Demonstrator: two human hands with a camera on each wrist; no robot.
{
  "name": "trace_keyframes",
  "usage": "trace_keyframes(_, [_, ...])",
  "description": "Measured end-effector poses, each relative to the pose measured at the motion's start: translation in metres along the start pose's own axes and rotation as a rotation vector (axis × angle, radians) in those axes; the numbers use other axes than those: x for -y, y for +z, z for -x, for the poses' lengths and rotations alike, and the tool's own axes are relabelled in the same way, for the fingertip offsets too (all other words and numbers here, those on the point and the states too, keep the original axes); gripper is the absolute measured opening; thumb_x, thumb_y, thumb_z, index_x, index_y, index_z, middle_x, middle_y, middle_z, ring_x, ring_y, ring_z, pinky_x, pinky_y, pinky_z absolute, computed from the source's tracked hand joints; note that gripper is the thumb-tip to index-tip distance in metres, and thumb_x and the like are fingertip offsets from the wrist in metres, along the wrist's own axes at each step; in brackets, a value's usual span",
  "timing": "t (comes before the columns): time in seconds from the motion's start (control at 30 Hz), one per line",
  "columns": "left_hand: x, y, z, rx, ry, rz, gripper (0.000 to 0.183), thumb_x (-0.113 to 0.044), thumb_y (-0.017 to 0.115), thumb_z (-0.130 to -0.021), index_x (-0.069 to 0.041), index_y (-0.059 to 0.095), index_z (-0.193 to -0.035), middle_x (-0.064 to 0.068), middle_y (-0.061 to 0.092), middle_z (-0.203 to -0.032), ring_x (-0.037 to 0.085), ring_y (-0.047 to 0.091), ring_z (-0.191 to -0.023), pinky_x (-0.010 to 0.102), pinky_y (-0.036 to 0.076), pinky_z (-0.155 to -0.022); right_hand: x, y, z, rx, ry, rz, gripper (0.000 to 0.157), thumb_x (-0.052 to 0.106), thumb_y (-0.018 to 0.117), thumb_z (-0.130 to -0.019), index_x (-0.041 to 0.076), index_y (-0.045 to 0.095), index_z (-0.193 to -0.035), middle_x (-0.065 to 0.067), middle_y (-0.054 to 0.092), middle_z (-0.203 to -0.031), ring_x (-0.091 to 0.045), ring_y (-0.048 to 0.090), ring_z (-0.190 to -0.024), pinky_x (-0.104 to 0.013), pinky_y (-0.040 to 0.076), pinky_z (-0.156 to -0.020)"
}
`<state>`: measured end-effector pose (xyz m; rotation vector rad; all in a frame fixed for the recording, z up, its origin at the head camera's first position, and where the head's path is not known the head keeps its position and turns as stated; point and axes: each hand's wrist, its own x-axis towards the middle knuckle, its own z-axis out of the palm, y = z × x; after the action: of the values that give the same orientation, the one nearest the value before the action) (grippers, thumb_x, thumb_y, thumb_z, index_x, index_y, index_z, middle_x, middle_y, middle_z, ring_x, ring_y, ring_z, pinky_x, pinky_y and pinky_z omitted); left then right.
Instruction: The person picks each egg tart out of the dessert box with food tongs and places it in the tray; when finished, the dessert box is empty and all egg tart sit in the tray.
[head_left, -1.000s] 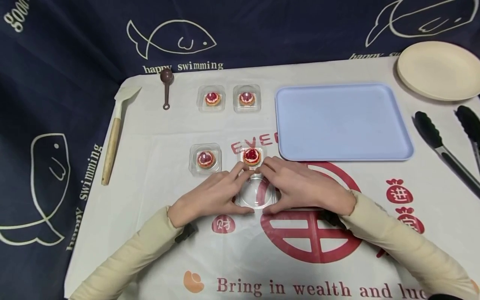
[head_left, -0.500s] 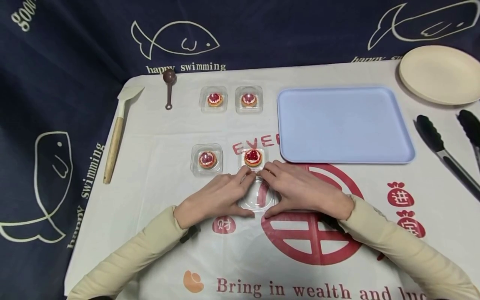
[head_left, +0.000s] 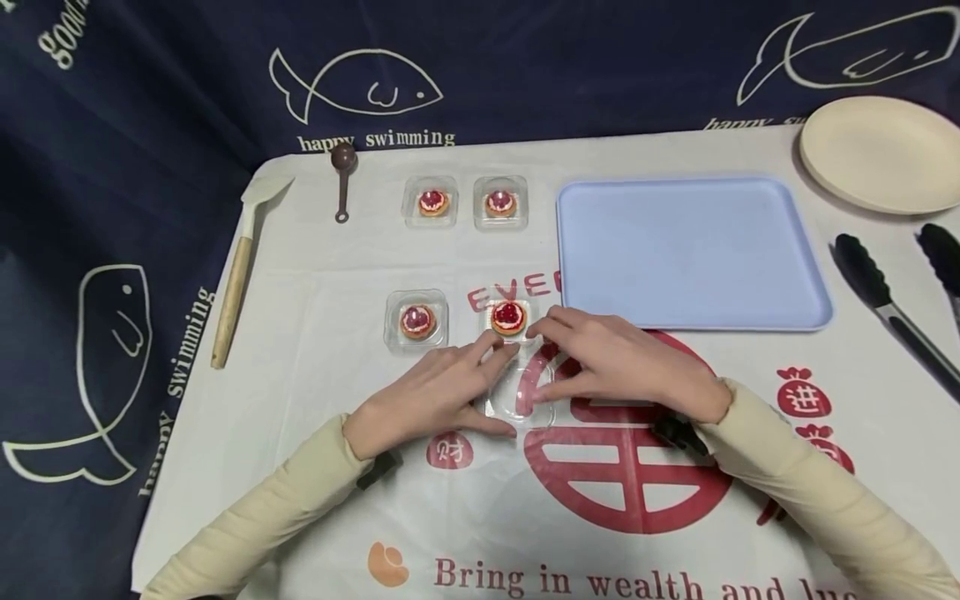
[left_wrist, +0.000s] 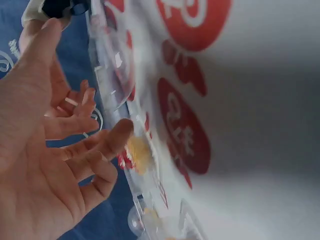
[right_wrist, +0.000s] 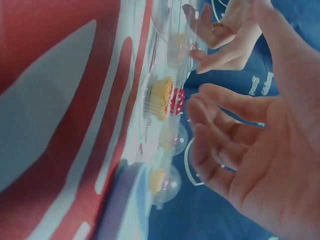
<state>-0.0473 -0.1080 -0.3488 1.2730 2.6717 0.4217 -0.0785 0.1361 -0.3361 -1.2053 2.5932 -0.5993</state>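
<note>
Between the two hands lies an opened clear plastic box. Its base holds a small fruit tart (head_left: 508,317) with a red topping, and its domed lid (head_left: 519,398) is folded out flat toward the person. My left hand (head_left: 438,390) is at the lid's left side, fingers bent loosely and thumb apart. In the left wrist view, one fingertip overlaps the edge beside the tart (left_wrist: 140,155). My right hand (head_left: 626,358) hovers at the right side, relaxed and holding nothing. From the right wrist view, its fingers (right_wrist: 200,150) stand apart from the tart's box.
Left of the opened box sits a closed boxed tart (head_left: 417,322); two more, including one boxed tart (head_left: 501,202), stand behind. A blue tray (head_left: 690,250) lies right, with a cream plate (head_left: 885,154) and tongs (head_left: 862,271) beyond. A spatula (head_left: 234,300) and brown scoop (head_left: 343,158) lie left.
My right hand has pulled away to the right from the lid, its thumb lifting off the lid's near corner. The left hand has stayed nearly in place. The head view has shifted slightly.
</note>
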Motion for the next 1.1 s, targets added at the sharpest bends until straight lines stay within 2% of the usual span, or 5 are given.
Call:
trace_keyframes(0.3, [0.029, -0.023, 0.007, -0.176, -0.09, 0.414, 0.066, -0.029, 0.075, -0.086, -0.001, 0.047, -0.139, 0.014, 0.051, -0.126, 0.026, 0.054, -0.105, 0.038, 0.05, -0.091, -0.019, -0.006, -0.01, -0.097, 0.081, -0.338, 0.046, 0.029, 0.07, -0.091, 0.006, 0.057, -0.128, -0.009, 0.062, -0.114, -0.019, 0.06, -0.091, -0.038, 0.055, -0.078])
trace_keyframes(0.57, [0.074, -0.027, 0.026, -0.352, -0.305, 0.62, 0.083, -0.011, 0.081, -0.079, -0.002, 0.035, -0.147, 0.015, 0.037, -0.151, 0.032, 0.035, -0.139, 0.047, 0.028, -0.116, -0.024, -0.009, -0.019, -0.178, 0.084, -0.446, 0.04, 0.018, 0.065, -0.095, 0.004, 0.056, -0.13, -0.01, 0.062, -0.116, -0.015, 0.055, -0.096, -0.036, 0.052, -0.081])
trace_keyframes(0.8, [0.104, -0.013, 0.049, -0.229, -0.443, 0.731, 0.099, -0.007, 0.085, -0.073, -0.002, 0.024, -0.151, 0.017, 0.03, -0.155, 0.033, 0.024, -0.145, 0.048, 0.017, -0.12, -0.028, -0.009, -0.027, -0.212, 0.077, -0.467, 0.032, 0.012, 0.064, -0.094, 0.003, 0.059, -0.125, -0.008, 0.063, -0.111, -0.016, 0.055, -0.097, -0.034, 0.051, -0.081])
trace_keyframes(0.97, [0.109, -0.005, 0.055, -0.135, -0.462, 0.798, 0.112, -0.006, 0.088, -0.068, -0.003, 0.016, -0.153, 0.017, 0.029, -0.154, 0.032, 0.023, -0.145, 0.047, 0.011, -0.121, -0.029, -0.01, -0.032, -0.208, 0.096, -0.499, 0.032, 0.015, 0.063, -0.096, 0.003, 0.059, -0.125, -0.008, 0.063, -0.112, -0.016, 0.055, -0.097, -0.035, 0.049, -0.082])
trace_keyframes(1.1, [0.109, -0.001, 0.054, -0.129, -0.446, 0.798, 0.113, -0.005, 0.088, -0.068, -0.006, 0.015, -0.154, 0.018, 0.031, -0.152, 0.033, 0.028, -0.142, 0.049, 0.013, -0.12, -0.03, -0.009, -0.035, -0.198, 0.097, -0.516, 0.032, 0.018, 0.062, -0.097, 0.003, 0.059, -0.126, -0.008, 0.064, -0.109, -0.016, 0.056, -0.096, -0.033, 0.047, -0.08])
